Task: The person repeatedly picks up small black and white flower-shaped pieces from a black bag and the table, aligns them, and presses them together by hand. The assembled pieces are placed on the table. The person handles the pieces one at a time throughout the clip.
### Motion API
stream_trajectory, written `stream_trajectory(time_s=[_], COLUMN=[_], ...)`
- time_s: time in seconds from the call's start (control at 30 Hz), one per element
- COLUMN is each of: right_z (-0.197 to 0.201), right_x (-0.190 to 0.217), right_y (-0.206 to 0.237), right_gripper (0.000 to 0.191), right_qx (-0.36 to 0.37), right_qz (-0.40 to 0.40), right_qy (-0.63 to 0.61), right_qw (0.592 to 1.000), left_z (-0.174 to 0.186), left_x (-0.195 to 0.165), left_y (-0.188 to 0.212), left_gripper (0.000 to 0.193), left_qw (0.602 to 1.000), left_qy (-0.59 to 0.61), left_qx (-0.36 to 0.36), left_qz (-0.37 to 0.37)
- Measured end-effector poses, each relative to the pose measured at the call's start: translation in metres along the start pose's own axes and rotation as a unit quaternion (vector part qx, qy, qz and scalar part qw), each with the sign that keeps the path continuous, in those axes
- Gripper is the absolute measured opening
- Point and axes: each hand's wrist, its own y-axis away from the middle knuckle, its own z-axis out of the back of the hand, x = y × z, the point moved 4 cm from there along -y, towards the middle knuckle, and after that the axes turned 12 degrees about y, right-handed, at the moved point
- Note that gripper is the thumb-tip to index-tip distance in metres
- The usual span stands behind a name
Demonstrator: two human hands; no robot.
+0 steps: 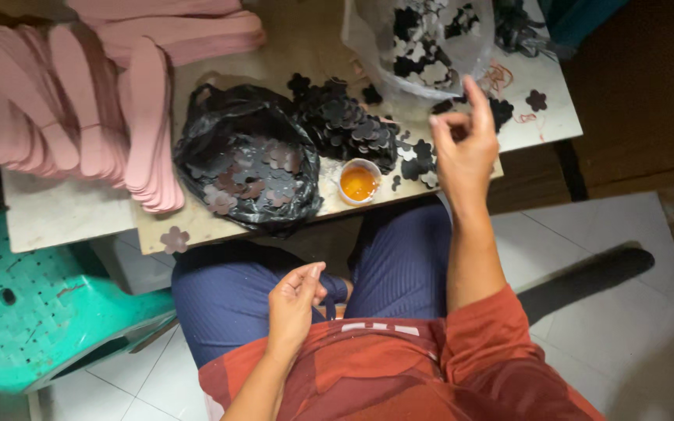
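Head view: right hand [464, 148] raised over dark flower-shaped cutouts [350, 125], grip loosely curled, empty; left hand [294, 302] pinched at 6 o'clock, contents unclear; small orange glue cup [359, 182] between.

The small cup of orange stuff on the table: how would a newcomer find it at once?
Start at the low table above the seated person's knees. Near its front edge, right of the open black bag of flower cutouts, sits the small cup. It alone is round, white-rimmed and bright orange inside amid dark cutouts.
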Motion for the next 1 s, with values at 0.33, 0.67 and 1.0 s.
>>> stream_trajectory(time_s=[0.33, 0.67, 1.0], right_z=[0.008, -0.003, 0.022], right_x=[-0.033, -0.038, -0.013], right_y=[0.053, 0.057, 0.096], right_gripper=[0.081, 0.094, 0.084], right_qx=[0.061, 0.039, 0.197], right_qz=[-0.051, 0.067, -0.209], right_qy=[0.129, 0.192, -0.317], right_qw=[0.988, 0.978, 0.904], left_z=[-0.041, -0.039, -0.066], left_x=[0.006, 0.010, -0.023], left_y=[-0.001, 0.002, 0.018], left_gripper=[0.049, 0.038, 0.033], left_qw=[0.996, 0.998, 0.992], left_qy=[-0.024, -0.023, 0.026], left_qx=[0.085, 0.063, 0.100], left_qz=[0.002, 0.008, -0.073])
